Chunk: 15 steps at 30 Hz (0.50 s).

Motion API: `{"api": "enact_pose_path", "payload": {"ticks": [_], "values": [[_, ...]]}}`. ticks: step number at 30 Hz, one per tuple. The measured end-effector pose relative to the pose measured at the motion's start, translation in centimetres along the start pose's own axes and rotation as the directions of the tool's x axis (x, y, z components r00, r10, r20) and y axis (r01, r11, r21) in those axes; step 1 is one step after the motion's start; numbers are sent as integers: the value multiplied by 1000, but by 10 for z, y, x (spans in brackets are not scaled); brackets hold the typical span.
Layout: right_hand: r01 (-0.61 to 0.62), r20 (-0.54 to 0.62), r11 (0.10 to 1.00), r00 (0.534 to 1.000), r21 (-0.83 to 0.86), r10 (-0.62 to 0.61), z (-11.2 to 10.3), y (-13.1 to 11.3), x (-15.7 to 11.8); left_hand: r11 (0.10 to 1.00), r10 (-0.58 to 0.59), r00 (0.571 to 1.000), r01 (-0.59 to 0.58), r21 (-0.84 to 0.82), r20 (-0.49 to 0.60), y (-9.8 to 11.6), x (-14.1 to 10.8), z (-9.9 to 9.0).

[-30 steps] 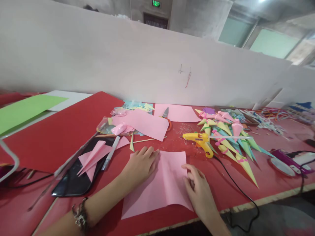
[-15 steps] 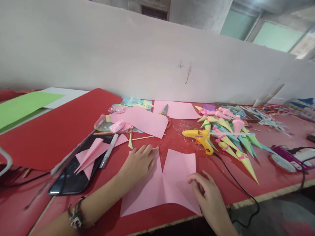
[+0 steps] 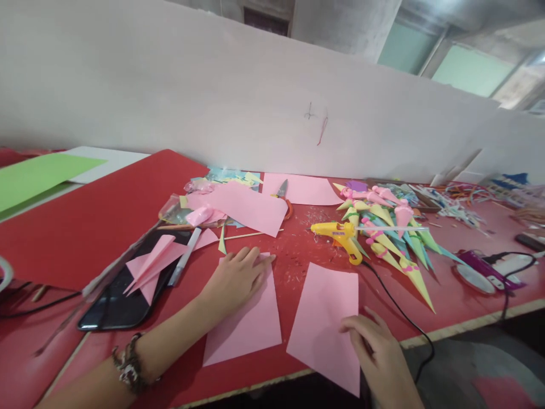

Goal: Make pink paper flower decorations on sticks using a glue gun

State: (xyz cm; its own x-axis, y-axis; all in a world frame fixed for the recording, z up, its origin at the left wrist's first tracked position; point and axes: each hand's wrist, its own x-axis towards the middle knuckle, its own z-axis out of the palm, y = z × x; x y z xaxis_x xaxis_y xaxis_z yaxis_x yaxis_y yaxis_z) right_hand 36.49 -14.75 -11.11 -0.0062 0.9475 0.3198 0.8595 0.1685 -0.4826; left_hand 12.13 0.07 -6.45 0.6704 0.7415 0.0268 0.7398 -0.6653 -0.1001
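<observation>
Left pink sheet and right pink sheet lie near the front edge of the red table, side by side, with a narrow strip of red surface between them. Left hand is spread palm down upon the upper part of its sheet; it grasps nothing and only presses with loosely extended fingers. On this wrist there is a dark bracelet. Right hand has its fingers bent and holds the other sheet by the right edge, although the underside of this grip is hidden. The lower corner of the right pink sheet reaches out past the table edge. Behind the two sheets, a yellow glue gun lies on its side, just beside a pile of paper cones in yellow, pink, green and blue. Further back, scissors with orange handle rest between two other pieces of pink paper. To the left of the left hand, a folded pink piece lies on a black flat object, and near it is a pale marker. At far left, a light green sheet lies beside a big red sheet.
</observation>
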Motion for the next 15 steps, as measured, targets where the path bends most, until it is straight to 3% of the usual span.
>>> {"api": "enact_pose_path", "payload": {"ticks": [9,12,15], "values": [[-120,52,973,992,197,112,-11,2,23,994,106,994,-105,5,-41,-22,3,-2],[-104,143,964,987,244,70,-14,2,39,997,71,996,-70,11,-55,-31,4,-9],[-28,217,964,976,263,-31,-14,3,53,995,51,995,-58,-83,-80,-26,4,-14]]}}
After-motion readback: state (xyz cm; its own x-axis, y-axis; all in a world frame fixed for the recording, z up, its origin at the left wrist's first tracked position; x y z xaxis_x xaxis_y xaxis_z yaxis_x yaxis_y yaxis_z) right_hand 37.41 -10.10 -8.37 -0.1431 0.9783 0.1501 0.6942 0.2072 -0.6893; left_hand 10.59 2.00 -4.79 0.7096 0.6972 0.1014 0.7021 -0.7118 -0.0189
